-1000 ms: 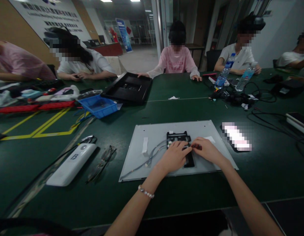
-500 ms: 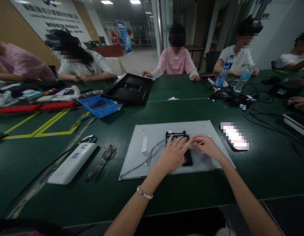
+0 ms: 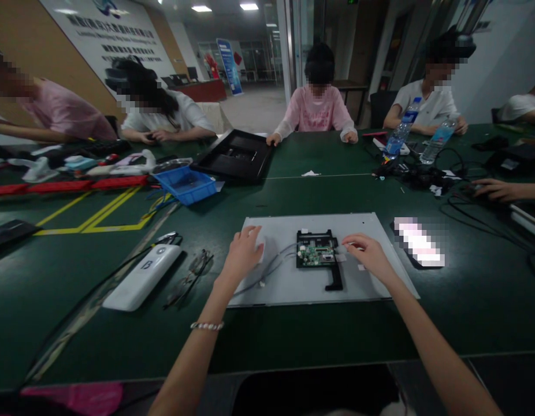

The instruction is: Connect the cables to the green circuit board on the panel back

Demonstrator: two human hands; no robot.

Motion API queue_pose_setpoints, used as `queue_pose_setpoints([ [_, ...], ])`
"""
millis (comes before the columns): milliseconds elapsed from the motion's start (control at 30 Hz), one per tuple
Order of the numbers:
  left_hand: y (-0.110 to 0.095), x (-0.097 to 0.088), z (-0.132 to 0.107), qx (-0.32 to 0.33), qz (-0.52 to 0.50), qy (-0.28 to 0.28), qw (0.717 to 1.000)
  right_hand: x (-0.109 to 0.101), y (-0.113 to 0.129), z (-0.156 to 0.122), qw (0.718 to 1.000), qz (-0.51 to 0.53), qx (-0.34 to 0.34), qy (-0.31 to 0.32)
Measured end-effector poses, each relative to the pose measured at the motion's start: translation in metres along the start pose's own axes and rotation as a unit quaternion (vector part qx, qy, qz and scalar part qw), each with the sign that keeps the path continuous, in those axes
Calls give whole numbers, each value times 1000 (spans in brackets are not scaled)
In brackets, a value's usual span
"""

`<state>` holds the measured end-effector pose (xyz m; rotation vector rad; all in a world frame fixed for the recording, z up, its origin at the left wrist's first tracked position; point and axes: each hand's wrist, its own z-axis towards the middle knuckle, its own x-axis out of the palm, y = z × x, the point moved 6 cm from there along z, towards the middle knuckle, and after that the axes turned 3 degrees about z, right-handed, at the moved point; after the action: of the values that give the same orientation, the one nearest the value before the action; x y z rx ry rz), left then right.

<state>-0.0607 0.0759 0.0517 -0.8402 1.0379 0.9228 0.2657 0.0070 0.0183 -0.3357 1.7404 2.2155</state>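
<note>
A pale flat panel (image 3: 280, 289), like the back of a display, lies on the green table. On it sits a black plastic bracket (image 3: 334, 280) around a green circuit board (image 3: 313, 255), with grey cables (image 3: 274, 267) running left. Over the panel's left part is my left hand (image 3: 245, 249), fingers and thumb apart, covering most of a white strip (image 3: 262, 242). My right hand (image 3: 368, 253) is just right of the board, its thumb and fingertips pinched together. Whatever they hold, if anything, is too small to tell. Small pieces of tape (image 3: 340, 258) show near the bracket.
Left of the panel lie eyeglasses (image 3: 189, 277) and a white power bank (image 3: 141, 277) with a cable. A phone (image 3: 419, 242) lies to the right. Farther back are a blue tray (image 3: 189, 188), a black display cover (image 3: 237, 156) and water bottles (image 3: 400, 130). Several people sit around the table.
My left hand has moved left from the circuit board to the panel's left part, uncovering the board and bracket. My right hand stays near the board's right side.
</note>
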Motion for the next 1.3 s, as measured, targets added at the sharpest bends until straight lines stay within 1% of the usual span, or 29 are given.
queue_pose_setpoints([
  [100,14,17,-3,22,-90,42,995,2,5,-1,1000,-12,-2,-13],
  [167,18,20,-3,14,-131,40,990,2,11,-2,999,-23,-7,-29],
  [300,18,15,-2,-8,-159,18,987,2,19,-3,998,-32,-16,-51],
  [400,18,6,-1,-24,-203,-4,979,3,20,-4,997,-37,-18,-61],
  [467,23,-1,-3,-61,-266,-25,962,4,20,-4,997,-41,-22,-64],
  [533,27,-4,-5,-105,-340,-33,934,6,21,-4,997,-47,-27,-63],
  [600,27,-3,-9,-131,-390,-22,911,8,23,-4,996,-51,-33,-61],
  [633,24,-1,-10,-133,-398,-10,907,9,26,-4,996,-50,-35,-61],
  [667,21,1,-12,-128,-396,6,909,11,30,-4,996,-47,-35,-64],
  [733,13,6,-14,-109,-363,32,925,18,41,-5,997,-33,-38,-62],
  [833,2,10,-17,-70,-283,35,956,40,68,-7,997,-18,-64,-24],
  [900,-2,11,-18,-48,-241,28,969,63,89,-9,994,-34,-98,33],
  [967,-5,11,-20,-34,-215,33,976,88,107,-12,981,-77,-144,101],
  [1033,-6,10,-22,-27,-195,42,979,111,117,-15,964,-118,-183,153],
  [1133,-11,4,-23,0,-174,28,984,135,124,-18,943,-157,-226,188],
  [1233,-16,-4,-23,33,-159,-12,987,150,122,-19,925,-196,-257,198],
  [1300,-19,-4,-22,50,-151,-11,987,156,119,-22,910,-230,-278,204],
])
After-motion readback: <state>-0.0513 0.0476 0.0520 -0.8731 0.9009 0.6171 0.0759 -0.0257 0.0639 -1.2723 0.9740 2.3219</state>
